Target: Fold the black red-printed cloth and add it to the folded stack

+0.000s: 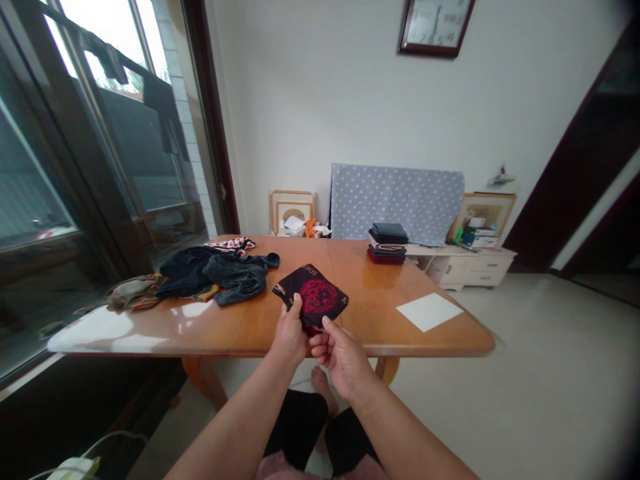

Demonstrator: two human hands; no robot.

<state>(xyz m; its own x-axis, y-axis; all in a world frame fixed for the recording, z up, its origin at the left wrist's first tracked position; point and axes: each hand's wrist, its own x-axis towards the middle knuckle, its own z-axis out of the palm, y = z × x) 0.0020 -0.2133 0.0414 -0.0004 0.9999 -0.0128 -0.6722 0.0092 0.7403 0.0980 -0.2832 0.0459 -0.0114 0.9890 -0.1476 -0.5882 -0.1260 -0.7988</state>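
- Bare forearms (pixel 240 417) reach forward in the head view; the left hand (pixel 291 328) grips a folded dark cloth (pixel 320 295), thumb flat on top.
- Right hand (pixel 344 357) pinches its near edge, fingers curled.
- Held at the near side of the glossy wooden table (pixel 345 267), the compact cloth bears a round red motif.
- Crumpled clothes (pixel 215 273) lie left; a squared fabric stack (pixel 387 243) and smooth white sheet (pixel 430 312), right.

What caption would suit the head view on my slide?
Left hand and right hand hold a folded, red-printed dark cloth at a wooden table.
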